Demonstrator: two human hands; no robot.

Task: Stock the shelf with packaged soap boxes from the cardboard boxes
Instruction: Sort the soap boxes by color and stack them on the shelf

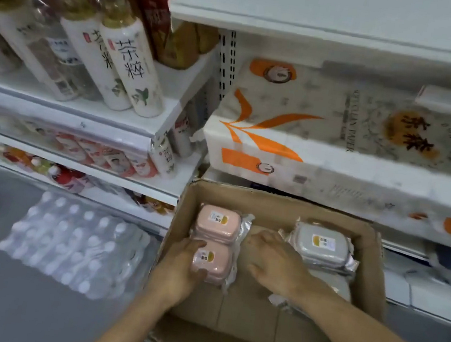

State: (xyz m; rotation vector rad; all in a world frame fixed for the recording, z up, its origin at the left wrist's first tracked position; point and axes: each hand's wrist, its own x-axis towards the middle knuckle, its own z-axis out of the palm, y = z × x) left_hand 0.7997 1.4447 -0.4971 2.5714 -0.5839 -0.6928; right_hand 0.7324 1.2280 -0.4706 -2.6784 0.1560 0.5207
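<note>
Cardboard box point(261, 327) on the floor holds two pink soap boxes point(214, 238) against its left wall; the left hand point(186, 266) grips the nearer one. The right hand point(275, 259) lies spread, palm down, mid-box (grey soap box point(321, 242) at the far right corner).

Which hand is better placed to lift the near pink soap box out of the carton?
Left. The left hand already curls around the near pink soap box, thumb and fingers on its edges. The right hand lies flat in the cardboard box, between stacks.
</note>
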